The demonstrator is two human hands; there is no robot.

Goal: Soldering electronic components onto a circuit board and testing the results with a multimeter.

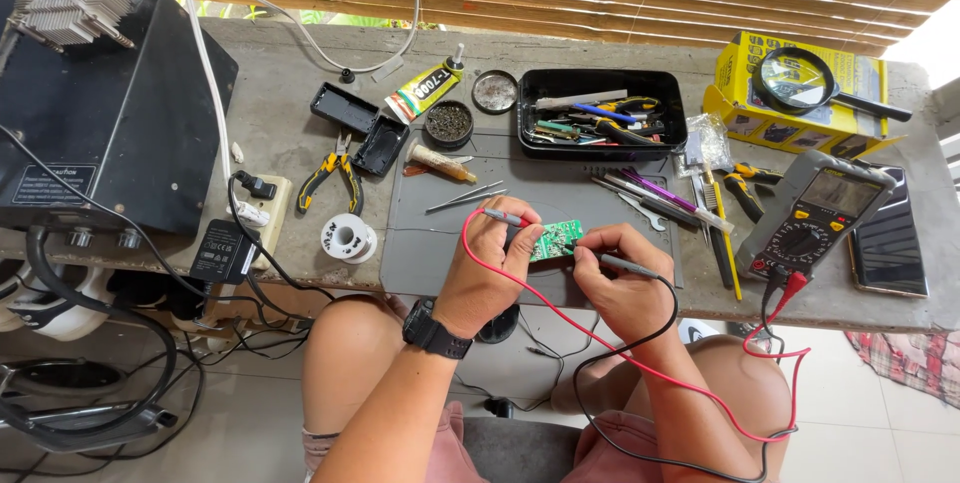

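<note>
Both grips (hands (490,263) (625,283)) press probes onto circuit board (556,239).

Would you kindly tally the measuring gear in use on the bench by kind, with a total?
Multimeter: 1
Test probes: 2, one with a red lead in the left hand, one with a black lead in the right hand
Green circuit board under the probes: 1
Total: 4

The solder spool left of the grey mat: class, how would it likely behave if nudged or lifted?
The solder spool lies flat on one flange, so a nudge would probably slide it, not roll it. Tipped onto its rim, it could roll along the bench. Wound with metal wire, it is probably heavy for its size.
</note>
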